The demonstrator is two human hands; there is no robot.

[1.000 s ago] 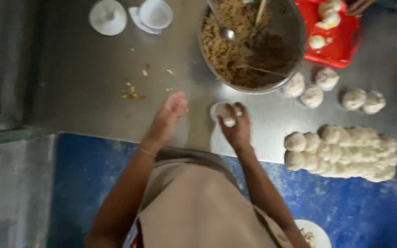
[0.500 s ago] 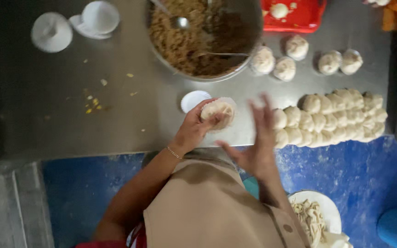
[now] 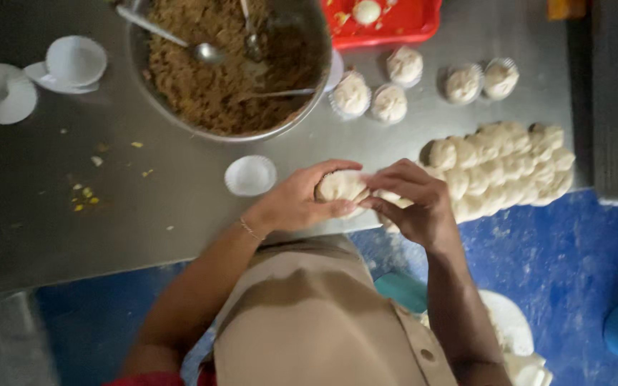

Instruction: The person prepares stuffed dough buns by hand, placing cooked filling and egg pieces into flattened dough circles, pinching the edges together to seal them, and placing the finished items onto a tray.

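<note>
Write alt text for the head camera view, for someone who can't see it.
Both hands, left hand and right hand, pinch a dough wrapper over a steel table. Beyond sit a metal bowl of brown filling, a paper cup liner and finished buns.

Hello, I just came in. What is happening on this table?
A person holds a round piece of dough in the left hand, and the right hand pinches its edge. Close by on the steel table stands an empty paper cup. Behind it is a big metal bowl of brown filling with spoons. Rows of dough balls lie on the right, with filled buns behind them.
</note>
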